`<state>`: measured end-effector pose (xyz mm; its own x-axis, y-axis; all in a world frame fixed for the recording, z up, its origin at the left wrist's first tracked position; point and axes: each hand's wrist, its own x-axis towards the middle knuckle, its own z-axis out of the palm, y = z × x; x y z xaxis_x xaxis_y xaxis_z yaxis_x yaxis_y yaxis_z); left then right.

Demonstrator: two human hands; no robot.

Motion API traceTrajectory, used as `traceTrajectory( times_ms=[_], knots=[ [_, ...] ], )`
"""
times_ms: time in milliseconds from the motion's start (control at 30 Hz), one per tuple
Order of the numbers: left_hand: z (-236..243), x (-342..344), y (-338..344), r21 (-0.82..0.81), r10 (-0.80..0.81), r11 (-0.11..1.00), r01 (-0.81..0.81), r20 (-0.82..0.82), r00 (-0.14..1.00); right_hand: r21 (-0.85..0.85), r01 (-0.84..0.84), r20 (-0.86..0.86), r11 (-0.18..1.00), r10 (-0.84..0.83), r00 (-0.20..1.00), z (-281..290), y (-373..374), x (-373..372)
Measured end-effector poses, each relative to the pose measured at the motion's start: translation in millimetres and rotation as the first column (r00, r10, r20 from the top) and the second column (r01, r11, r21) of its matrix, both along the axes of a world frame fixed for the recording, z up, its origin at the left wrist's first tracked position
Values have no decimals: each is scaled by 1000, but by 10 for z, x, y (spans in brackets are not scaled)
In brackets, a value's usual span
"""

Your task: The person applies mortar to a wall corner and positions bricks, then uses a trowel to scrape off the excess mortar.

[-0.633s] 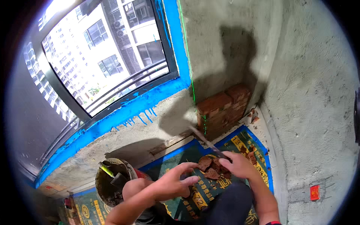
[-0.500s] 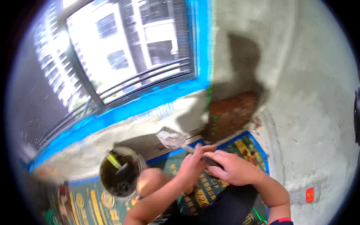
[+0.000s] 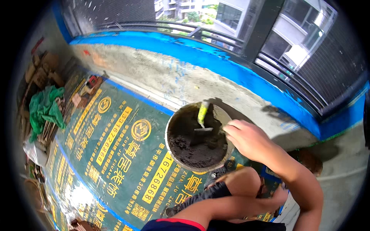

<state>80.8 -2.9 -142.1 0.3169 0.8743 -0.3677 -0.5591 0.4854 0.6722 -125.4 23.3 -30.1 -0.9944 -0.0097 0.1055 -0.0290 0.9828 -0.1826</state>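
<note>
A round bucket (image 3: 168, 138) of dark wet mortar (image 3: 185, 152) stands on the floor in front of me. Inside it rests a small trowel or scraper with a yellow-green handle (image 3: 202, 113) and a flat grey blade. My right hand (image 3: 244, 138) is at the bucket's right rim, fingers closed and bent inward over the mortar; what they pinch, if anything, is hidden. Across my lap reaches my left forearm, ending in my left hand (image 3: 278, 197), low on the right and smeared by motion. A pale flat surface (image 3: 289, 211) shows beside it; I cannot tell what it is.
Green printed floor covering (image 3: 127, 154) with blue tape seams spreads left. A low bare wall (image 3: 154, 69) topped by a blue band (image 3: 185, 50) runs under the window behind the bucket. Green netting (image 3: 45, 107) and piled debris lie far left. My bare knee (image 3: 243, 181) is near the bucket.
My view has swung left to the bucket. Both hands were on a trowel with a dark handle; now they are apart, the right at the bucket, and that trowel is not clearly visible.
</note>
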Motion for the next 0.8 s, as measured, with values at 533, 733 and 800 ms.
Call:
traceTrajectory(
  times_ms=[533, 733, 800],
  knots=[
    [-19, 358, -111, 360, 25, 865, 349, -726, 687, 663, -91, 527, 743, -377, 762, -1753, 44, -1177],
    [68, 691, -86, 430, 111, 732, 528, -840, 531, 238, 106, 949, 966, -254, 186, -1293, 170, -1118],
    [78, 725, -31, 428, 152, 726, 538, -863, 481, 221, 103, 931, 970, -242, 272, -807, -74, -1216]
  ],
)
